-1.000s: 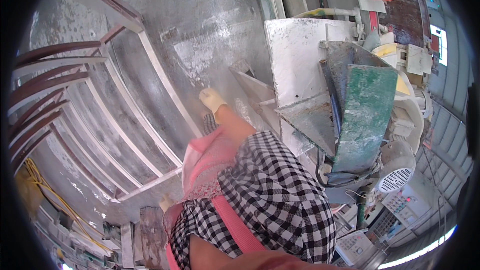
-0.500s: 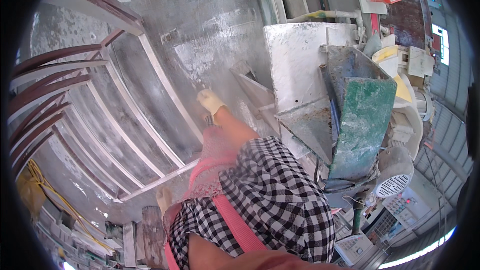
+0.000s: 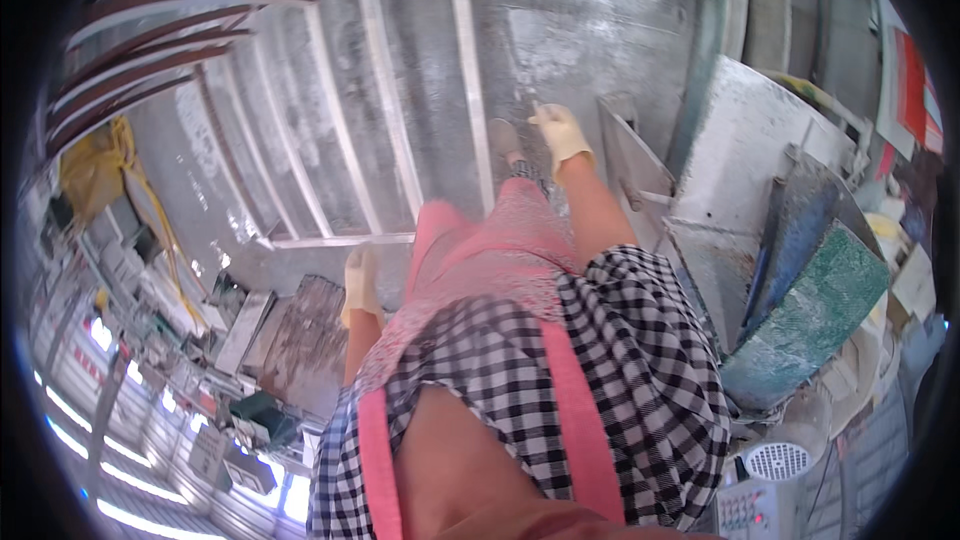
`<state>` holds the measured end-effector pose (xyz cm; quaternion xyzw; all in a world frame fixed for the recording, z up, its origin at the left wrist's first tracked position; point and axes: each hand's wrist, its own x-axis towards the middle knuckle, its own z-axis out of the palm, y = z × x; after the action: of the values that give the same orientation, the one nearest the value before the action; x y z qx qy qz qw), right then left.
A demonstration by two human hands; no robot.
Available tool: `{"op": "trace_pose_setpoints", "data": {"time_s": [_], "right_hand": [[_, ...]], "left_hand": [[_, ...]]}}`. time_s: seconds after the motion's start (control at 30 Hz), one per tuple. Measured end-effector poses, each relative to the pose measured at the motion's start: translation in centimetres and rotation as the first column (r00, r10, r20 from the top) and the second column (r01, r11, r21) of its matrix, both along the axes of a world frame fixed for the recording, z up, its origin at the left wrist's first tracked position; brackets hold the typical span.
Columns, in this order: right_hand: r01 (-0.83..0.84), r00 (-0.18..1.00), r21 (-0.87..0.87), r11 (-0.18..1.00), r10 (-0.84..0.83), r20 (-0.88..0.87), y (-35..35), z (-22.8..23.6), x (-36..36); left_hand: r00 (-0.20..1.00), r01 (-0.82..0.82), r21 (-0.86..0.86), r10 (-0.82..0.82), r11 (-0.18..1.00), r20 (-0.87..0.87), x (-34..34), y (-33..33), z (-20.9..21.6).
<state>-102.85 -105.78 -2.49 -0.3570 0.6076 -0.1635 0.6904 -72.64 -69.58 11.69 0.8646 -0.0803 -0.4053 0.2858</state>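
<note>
My right hand (image 3: 563,136), in a cream glove, is held out low beside my right thigh above the grey floor. Its fingers are curled in; whether anything small is inside them I cannot make out. My left hand (image 3: 360,282), in the same kind of glove, hangs beside my left hip with its fingers stretched downward and nothing visible in it. Nearest to it are the end of a metal frame (image 3: 350,239) with long parallel bars and a worn wooden board (image 3: 300,335). A pink apron (image 3: 490,240) covers my front, over black-and-white checked sleeves.
On the right stands a machine with a white metal plate (image 3: 745,145) and a green chute (image 3: 815,315). The barred frame spreads over the floor ahead and left. A yellow hose (image 3: 150,210) lies at far left. One shoe (image 3: 503,137) of mine shows on the wet-looking floor (image 3: 590,35).
The view has turned, so the frame and machine sit differently in it. My left hand and forearm now show more fully. My right hand remains low with its fingers curled.
</note>
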Motion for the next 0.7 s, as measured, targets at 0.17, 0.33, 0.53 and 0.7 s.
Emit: {"op": "trace_pose_setpoints", "data": {"time_s": [0.17, 0.33, 0.53, 0.7], "right_hand": [[0.009, 0.986, -0.059, 0.998, -0.019, -0.168, -1.8, 2.8, 1.4], [0.169, 0.959, -0.182, 0.969, -0.205, -0.198, -2.9, 1.2, 0.3], [0.247, 0.918, -0.217, 0.945, -0.299, -0.260, -7.9, 1.3, -0.6], [0.215, 0.846, -0.454, 0.865, -0.397, -0.356, -13.1, 5.8, -2.6]], "left_hand": [[0.983, -0.118, 0.071, 0.127, 0.990, -0.133, 2.4, -1.2, 0.3], [0.989, -0.066, 0.046, 0.072, 0.997, -0.128, 4.2, -5.9, -1.3], [0.967, -0.004, -0.002, 0.004, 1.000, -0.255, 8.8, -16.1, -4.7], [0.923, 0.368, -0.007, -0.366, 0.930, -0.114, 11.9, -29.3, -5.8]]}}
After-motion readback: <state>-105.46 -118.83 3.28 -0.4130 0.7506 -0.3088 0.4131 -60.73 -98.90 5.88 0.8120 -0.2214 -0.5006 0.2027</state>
